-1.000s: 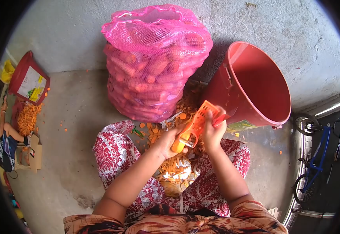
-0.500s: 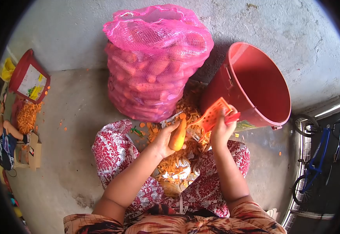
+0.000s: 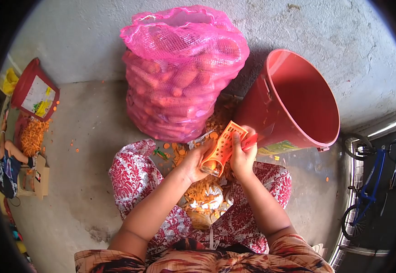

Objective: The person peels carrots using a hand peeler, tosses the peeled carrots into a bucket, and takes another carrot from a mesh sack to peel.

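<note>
My left hand (image 3: 193, 164) is closed around a peeled carrot (image 3: 210, 164), mostly hidden behind the peeler. My right hand (image 3: 243, 158) grips an orange peeler (image 3: 226, 144) with a perforated handle, its metal blade end lying over the carrot's near end. A red piece (image 3: 250, 141) also sticks out from the right hand; its kind is unclear. Below both hands, a heap of carrot peelings (image 3: 202, 193) lies between my legs. Just beyond, a pink mesh sack (image 3: 170, 91) full of carrots stands against the wall.
A large red bucket (image 3: 257, 102) stands close at the right. Far left are another red bucket (image 3: 25, 91), a peelings pile (image 3: 33, 136), a cardboard box (image 3: 42, 177) and a seated person (image 3: 7, 168). A blue bicycle (image 3: 366, 195) is at the far right.
My right hand has brought the peeler left and down onto the carrot. The left hand still holds the carrot, now largely covered by the peeler.
</note>
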Demonstrator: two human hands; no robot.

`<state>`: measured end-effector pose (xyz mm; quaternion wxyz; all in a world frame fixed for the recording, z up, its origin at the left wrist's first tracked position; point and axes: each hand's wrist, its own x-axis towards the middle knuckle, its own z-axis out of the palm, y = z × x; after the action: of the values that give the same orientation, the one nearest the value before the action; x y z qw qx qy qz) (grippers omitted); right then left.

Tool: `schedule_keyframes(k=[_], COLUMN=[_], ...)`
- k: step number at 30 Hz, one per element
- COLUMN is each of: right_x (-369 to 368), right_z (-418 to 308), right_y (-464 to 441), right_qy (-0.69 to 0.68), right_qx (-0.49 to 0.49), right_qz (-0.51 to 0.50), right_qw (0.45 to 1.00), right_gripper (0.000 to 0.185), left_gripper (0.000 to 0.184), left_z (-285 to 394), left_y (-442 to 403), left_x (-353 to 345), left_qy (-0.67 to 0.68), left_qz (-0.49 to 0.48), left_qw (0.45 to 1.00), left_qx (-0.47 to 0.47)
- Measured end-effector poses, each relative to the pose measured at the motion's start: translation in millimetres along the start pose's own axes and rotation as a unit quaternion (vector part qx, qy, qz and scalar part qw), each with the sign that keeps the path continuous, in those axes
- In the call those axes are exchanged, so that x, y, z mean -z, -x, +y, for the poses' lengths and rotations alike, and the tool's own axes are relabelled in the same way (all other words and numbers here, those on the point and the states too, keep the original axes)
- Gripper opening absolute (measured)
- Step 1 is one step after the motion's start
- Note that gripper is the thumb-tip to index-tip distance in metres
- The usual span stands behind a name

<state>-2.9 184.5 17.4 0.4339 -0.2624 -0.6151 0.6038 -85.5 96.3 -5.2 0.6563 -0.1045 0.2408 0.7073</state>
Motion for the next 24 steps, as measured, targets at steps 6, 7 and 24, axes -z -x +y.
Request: schedule_keyframes(k=[6,7,24], right_x=[1,2,54], right_z=[3,2,8], right_y=[1,2,-48], right_qy=[0.058,0.082,-0.015], right_qx=[0.03,0.033,0.043], right_qz=[-0.017,-0.012,0.153], right_qw=[0.998,0.996,0.987], right_gripper=[0.016,0.015,0.013], left_gripper=[0.029,0.029,0.04], left_z=[0,-1,1], left_y=[-3,-2,1], left_x=[15,12,15], left_qy=[-0.001,-0.009,-0.083], left_qz=[-0.06,-0.049,-0.068], left_qw=[0.998,0.999,0.993], left_qx=[0.025,0.019,0.054])
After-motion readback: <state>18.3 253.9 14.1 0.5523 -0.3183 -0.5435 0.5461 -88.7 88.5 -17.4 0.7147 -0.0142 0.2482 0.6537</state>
